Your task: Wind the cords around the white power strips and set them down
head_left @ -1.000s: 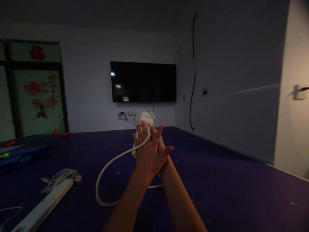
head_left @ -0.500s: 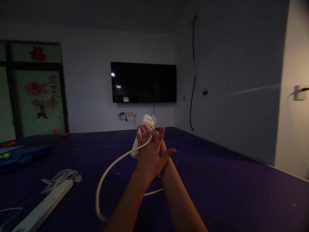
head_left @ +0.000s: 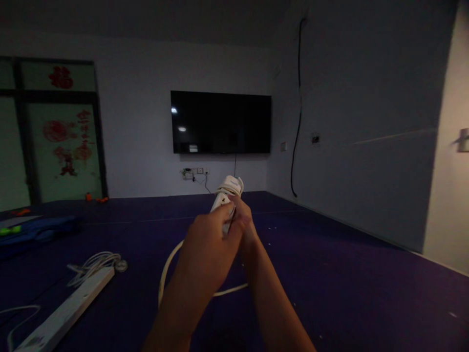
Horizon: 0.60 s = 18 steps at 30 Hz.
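A dim room opens out behind a wide purple surface (head_left: 330,274), with a dark screen (head_left: 220,122) on the far wall. A white power strip (head_left: 219,202) is held up above this surface, tilted, in front of the person. Its cord (head_left: 230,190) wraps around the far end in close turns, and a loose length (head_left: 164,278) curves out to the left of the arms.

The right hand (head_left: 246,211) has its fingers bent closed on the side of the strip, partly hidden by the other hand. The left hand (head_left: 210,242) is half curled, thumb and forefinger near each other over the near part; whether they pinch the cord or press on the strip, I cannot tell.

Good handling here seems to call for a firm right grip that keeps the strip from twisting, with steady, light tension on the cord. The turns should lie flat side by side; slack would let them slip off the end, and hard pulling could strain the cord. The loose loop is best kept clear of the wrists and of the second power strip (head_left: 69,310), which lies to the left beside its own bundled cable (head_left: 97,264).
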Available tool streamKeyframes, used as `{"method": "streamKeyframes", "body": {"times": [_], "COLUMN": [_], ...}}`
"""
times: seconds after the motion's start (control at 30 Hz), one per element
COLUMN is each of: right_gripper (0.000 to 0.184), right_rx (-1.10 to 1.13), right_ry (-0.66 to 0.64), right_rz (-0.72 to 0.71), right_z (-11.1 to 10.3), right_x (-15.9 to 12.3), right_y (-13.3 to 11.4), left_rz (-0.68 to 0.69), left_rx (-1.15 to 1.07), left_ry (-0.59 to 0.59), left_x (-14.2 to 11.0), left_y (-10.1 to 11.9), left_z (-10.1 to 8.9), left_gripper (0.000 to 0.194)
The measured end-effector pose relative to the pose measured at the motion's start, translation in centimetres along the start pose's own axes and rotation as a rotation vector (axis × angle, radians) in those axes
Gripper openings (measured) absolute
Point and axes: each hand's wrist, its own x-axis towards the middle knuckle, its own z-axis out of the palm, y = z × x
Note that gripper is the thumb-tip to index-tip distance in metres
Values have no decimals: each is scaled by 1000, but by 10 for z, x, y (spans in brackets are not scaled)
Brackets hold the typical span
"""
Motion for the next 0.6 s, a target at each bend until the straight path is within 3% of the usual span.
{"method": "streamKeyframes", "body": {"times": [0.1, 0.17, 0.23, 0.3, 0.37, 0.43, 0.6], "right_gripper": [30, 33, 36, 40, 46, 53, 64], "right_rx": [134, 160, 140, 93, 46, 17, -69], "right_ry": [4, -43, -107, -176, -238, -282, -394], "right_rz": [162, 139, 97, 65, 48, 34, -65], "right_z": [9, 13, 16, 18, 20, 22, 19], "right_x": [-6, -10, -13, -16, -18, -19, -20], "right_y": [-8, -12, -13, -12, -11, -9, -11], "left_rz": [-116, -197, -278, -343, -361, -345, -311], "left_rx": [-35, 41, 48, -114, -330, -459, -506], "left_ry": [132, 191, 180, 57, -115, -180, -67], "left_x": [17, 27, 34, 37, 38, 38, 42], "left_y": [-28, -53, -73, -85, -88, -85, -81], "left_z": [-22, -28, -27, -21, -13, -7, -5], "left_gripper": [40, 45, 50, 47, 42, 40, 45]}}
